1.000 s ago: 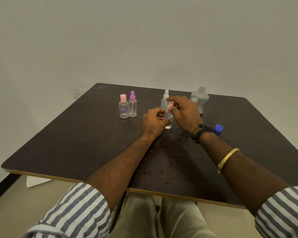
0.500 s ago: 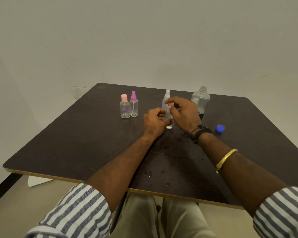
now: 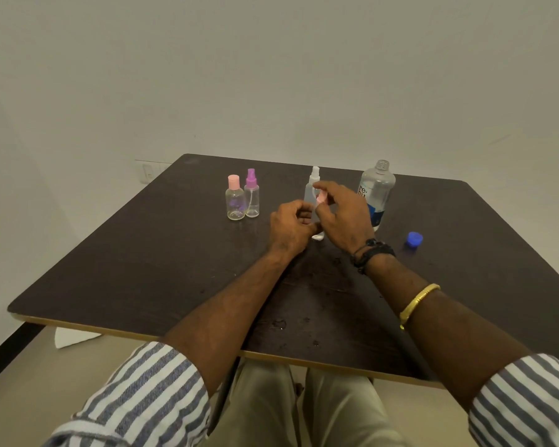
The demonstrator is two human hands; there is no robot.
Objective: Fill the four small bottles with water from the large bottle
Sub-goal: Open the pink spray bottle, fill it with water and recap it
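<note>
On the dark table (image 3: 136,272), my left hand (image 3: 289,229) grips a small clear bottle that is almost wholly hidden by my fingers. My right hand (image 3: 344,214) pinches its pink cap (image 3: 320,198) from above. Just behind my hands stands a frosted white spray bottle (image 3: 313,183). To the left, a pink-capped bottle (image 3: 235,201) and a purple-topped spray bottle (image 3: 252,196) stand side by side. The large clear bottle (image 3: 376,187) stands uncapped behind my right hand. Its blue cap (image 3: 414,238) lies to the right.
A small white piece (image 3: 317,237) lies on the table under my hands. Water drops (image 3: 279,324) dot the near middle of the table. A white scrap (image 3: 73,337) lies on the floor to the left, and a wall outlet (image 3: 148,171) sits behind the table.
My right fingers have shifted on the pink cap, which was covered half a second ago and shows again now. My left hand keeps its grip in place. The other bottles have not moved.
</note>
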